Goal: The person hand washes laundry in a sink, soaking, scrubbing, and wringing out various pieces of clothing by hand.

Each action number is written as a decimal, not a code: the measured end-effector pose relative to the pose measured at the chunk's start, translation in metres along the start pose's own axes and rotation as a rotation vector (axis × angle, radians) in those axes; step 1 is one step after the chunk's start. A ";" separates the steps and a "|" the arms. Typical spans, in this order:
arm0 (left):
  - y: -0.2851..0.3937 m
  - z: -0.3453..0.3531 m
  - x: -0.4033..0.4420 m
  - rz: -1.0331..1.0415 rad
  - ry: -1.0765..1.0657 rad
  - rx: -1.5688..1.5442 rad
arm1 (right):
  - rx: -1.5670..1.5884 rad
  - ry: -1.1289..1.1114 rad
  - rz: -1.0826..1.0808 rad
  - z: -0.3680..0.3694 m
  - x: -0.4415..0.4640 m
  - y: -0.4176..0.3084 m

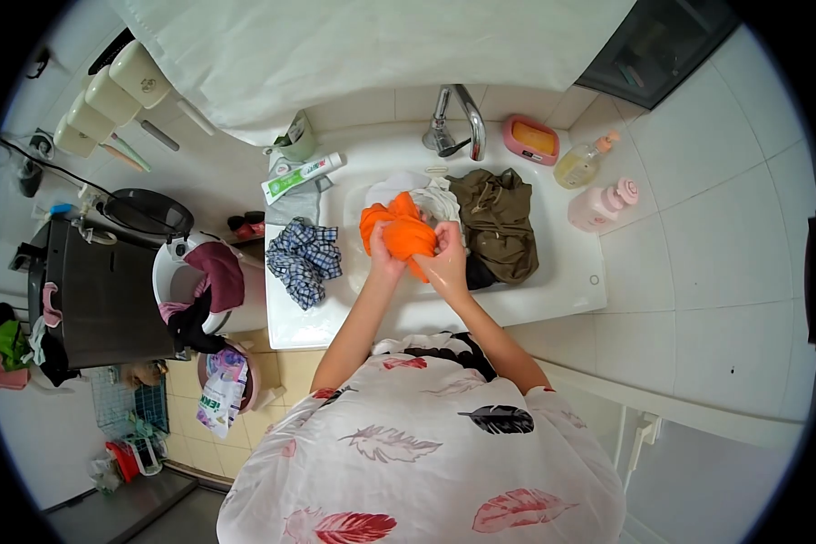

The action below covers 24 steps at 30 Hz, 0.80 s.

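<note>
Over the white sink (571, 295), an orange cloth (399, 227) is bunched up between my two hands. My left hand (385, 252) grips its left side, with the fingers curled round the fabric. On the right side, my right hand (446, 258) is closed on the same cloth. Behind and beneath it lies white fabric (437, 201) in the basin. An olive-brown garment (499, 227) is heaped just right of my hands, partly over the basin's edge. A crumpled blue checked cloth (304, 263) lies on the sink's left ledge.
A chrome faucet (442, 136) stands behind the basin. To its right are a pink soap dish (530, 140), a pump bottle (582, 163) and a pink bottle (600, 207). A toothpaste tube (301, 178) lies at left. Clothes hang over a white bin (174, 276).
</note>
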<state>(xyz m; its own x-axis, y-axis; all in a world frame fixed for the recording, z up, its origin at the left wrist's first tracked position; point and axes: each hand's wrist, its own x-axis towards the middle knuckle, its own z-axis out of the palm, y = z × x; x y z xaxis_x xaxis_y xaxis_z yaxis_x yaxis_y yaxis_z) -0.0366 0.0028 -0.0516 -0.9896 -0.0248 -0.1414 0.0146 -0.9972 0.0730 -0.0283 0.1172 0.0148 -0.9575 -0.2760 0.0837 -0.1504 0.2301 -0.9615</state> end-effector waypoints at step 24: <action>-0.021 0.050 -0.019 0.429 0.650 0.311 | -0.818 -0.005 -0.373 0.016 -0.006 0.045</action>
<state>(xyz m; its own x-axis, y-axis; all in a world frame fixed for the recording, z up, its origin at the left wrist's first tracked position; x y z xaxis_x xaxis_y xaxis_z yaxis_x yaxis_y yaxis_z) -0.0250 0.0275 -0.0009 -0.6264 -0.5279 -0.5735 0.2361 -0.8297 0.5059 -0.0254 0.1143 -0.0333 -0.8104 -0.4693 0.3507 -0.5816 0.7168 -0.3846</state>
